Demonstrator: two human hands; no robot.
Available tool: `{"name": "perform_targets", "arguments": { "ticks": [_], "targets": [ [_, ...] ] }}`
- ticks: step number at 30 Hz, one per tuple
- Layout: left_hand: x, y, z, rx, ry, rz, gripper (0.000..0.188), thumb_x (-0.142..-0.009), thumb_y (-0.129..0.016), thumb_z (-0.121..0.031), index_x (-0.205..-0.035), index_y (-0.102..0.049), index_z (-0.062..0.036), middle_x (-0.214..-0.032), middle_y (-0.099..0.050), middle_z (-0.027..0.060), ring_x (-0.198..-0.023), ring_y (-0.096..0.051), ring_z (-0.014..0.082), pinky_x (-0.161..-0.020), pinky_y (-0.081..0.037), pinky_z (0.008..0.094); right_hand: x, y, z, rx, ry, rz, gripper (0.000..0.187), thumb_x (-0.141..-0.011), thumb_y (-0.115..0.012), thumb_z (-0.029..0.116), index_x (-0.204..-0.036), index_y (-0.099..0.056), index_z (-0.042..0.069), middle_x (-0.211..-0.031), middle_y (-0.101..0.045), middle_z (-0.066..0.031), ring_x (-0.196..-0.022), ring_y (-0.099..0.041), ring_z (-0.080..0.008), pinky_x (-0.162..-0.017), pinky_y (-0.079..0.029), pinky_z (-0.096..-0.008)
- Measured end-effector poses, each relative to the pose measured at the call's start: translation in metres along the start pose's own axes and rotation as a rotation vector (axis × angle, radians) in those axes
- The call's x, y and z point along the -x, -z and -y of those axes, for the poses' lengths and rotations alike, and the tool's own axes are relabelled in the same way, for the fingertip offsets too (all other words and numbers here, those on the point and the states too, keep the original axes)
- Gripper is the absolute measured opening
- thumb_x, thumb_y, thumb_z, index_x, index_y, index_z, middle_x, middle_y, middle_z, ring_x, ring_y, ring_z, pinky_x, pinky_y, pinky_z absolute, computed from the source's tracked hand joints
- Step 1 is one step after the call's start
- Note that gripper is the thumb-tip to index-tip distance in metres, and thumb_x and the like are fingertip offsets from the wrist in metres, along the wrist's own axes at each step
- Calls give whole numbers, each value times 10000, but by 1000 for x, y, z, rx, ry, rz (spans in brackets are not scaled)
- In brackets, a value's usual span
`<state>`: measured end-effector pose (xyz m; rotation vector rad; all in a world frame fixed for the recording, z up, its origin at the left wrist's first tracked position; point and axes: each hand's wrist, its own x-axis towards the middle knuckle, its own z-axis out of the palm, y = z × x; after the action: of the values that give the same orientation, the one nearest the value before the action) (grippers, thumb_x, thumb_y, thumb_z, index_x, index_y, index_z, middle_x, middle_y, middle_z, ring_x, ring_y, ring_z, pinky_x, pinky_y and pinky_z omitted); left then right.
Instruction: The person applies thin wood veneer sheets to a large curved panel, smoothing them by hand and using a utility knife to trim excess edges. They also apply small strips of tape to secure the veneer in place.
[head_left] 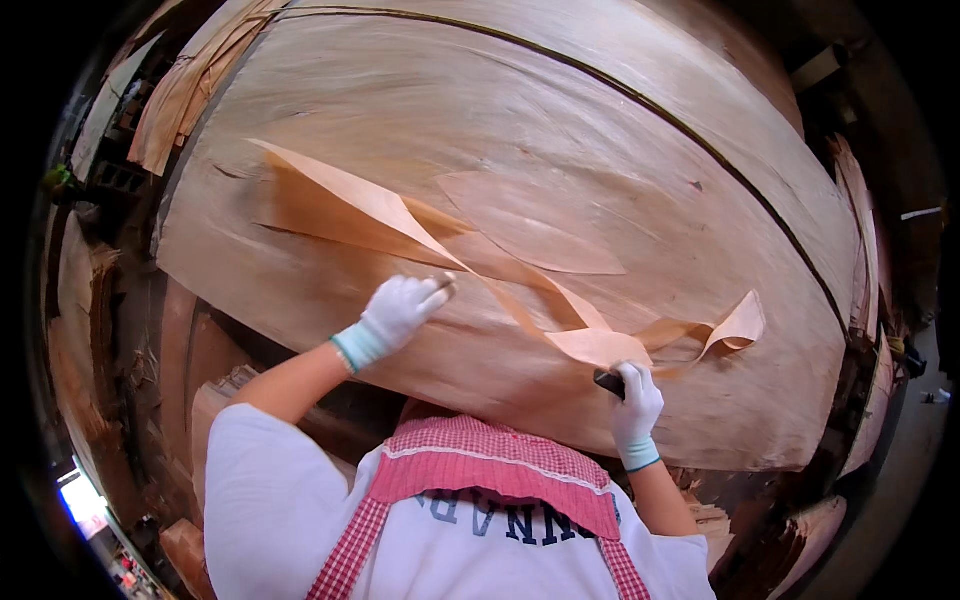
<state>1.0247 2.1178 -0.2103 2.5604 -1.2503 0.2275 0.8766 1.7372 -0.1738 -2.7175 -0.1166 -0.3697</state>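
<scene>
A large, pale wood veneer sheet (pixel 360 110) spreads in front of me. Across it lies a long, thin veneer strip (pixel 345 205), twisted and curling, its narrow part passing between my hands. My left hand (pixel 400 310), in a white glove with a teal cuff, is closed with fingertips pinched just below the strip; whatever they hold is too small to make out. In a matching glove, my right hand (pixel 638 405) closes around a short black tool handle (pixel 608 382) beside the strip's curled right part. The tool's working end is hidden.
A leaf-shaped opening or patch (pixel 545 225) shows in the sheet's middle. Along its far side runs a dark curved line (pixel 640 98). Stacked veneer scraps (pixel 185 85) lie at the left, with torn pieces (pixel 868 400) at the right edge.
</scene>
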Motion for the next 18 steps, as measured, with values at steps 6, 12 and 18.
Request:
{"name": "perform_targets", "arguments": {
  "ticks": [6, 12, 18],
  "targets": [
    [15, 48, 79, -485, 485, 105, 712, -747, -671, -82, -1415, -423, -98, -1479, -420, 92, -1419, -316, 249, -1185, -213, 438, 21, 2, 6, -378, -304, 160, 113, -897, -610, 103, -1010, -609, 92, -947, -664, -58, -727, -635, -216, -609, -501, -336],
    [56, 18, 120, -198, 237, -166, 304, -740, -673, 9, -1020, -616, -95, -1103, -642, 88, -1157, -556, 286, -1084, -376, 444, -12, 27, 55, -1304, -897, 208, 296, -1064, -398, 314, -1204, -531, 90, -1058, -657, -43, -581, -435, -49, -501, -344, -201],
    [70, 15, 92, -61, 207, -141, 333, -683, -646, 45, -985, -602, -90, -1007, -624, 89, -1059, -568, 305, -1029, -409, 431, -3, 33, 68, -1291, -862, 169, 306, -1058, -411, 297, -1180, -558, 59, -1076, -646, -45, -641, -537, -65, -585, -455, -223]
  ]
}}
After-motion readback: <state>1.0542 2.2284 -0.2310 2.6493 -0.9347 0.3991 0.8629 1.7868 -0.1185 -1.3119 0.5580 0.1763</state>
